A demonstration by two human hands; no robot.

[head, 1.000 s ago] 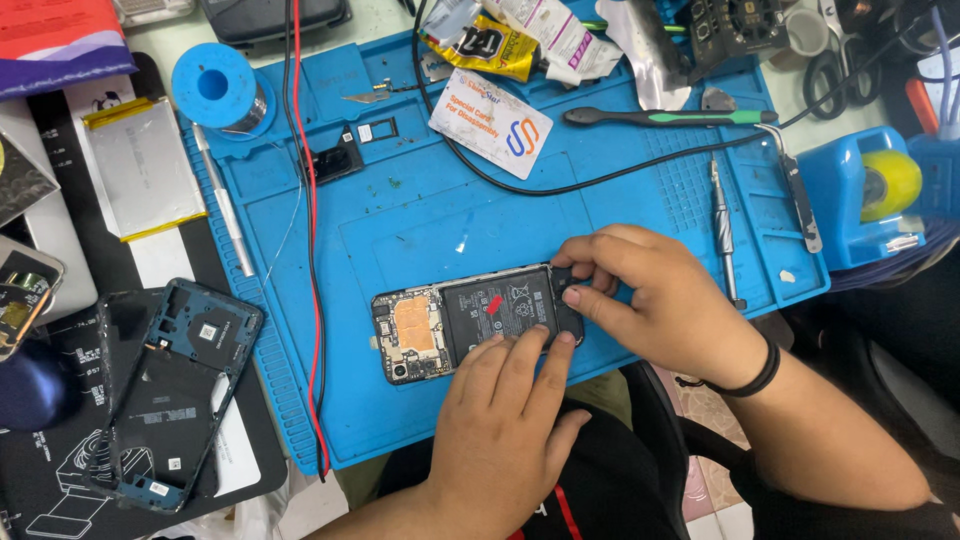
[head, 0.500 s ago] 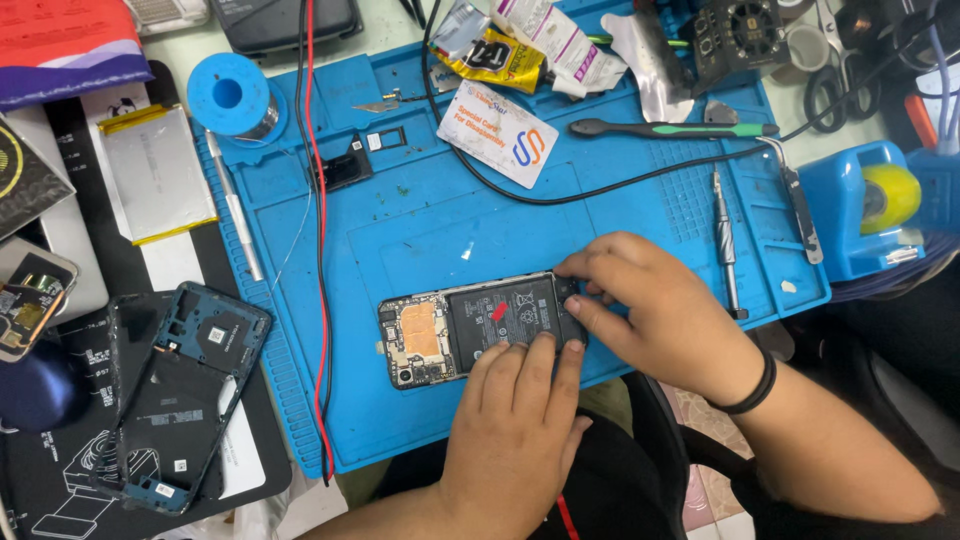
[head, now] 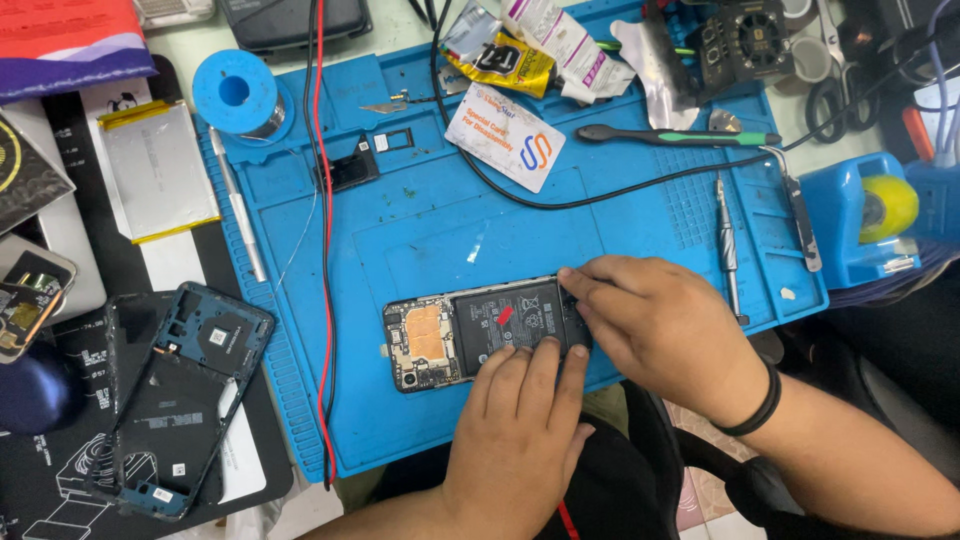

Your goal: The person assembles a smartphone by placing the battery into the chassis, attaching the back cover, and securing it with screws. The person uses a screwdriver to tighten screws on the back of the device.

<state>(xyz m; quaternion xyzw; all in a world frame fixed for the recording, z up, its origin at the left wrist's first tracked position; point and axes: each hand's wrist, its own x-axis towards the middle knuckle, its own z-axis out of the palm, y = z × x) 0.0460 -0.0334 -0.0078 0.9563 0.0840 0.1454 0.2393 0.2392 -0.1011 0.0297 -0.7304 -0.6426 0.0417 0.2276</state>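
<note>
An opened smartphone (head: 480,330), back cover removed, is laid on the blue repair mat (head: 420,220). The left hand (head: 520,440) is laid palm-down, fingers together, pressing its near edge. The right hand (head: 660,330) is curled over its right end, fingertips pinched there.

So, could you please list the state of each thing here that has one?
Phone: back cover off, battery exposed, flat on the blue mat.
Back cover: detached, inside up.
Left hand: fingertips on the phone's edge.
Right hand: fingers pressing the phone's end.
Tweezers: lying unused.
</note>
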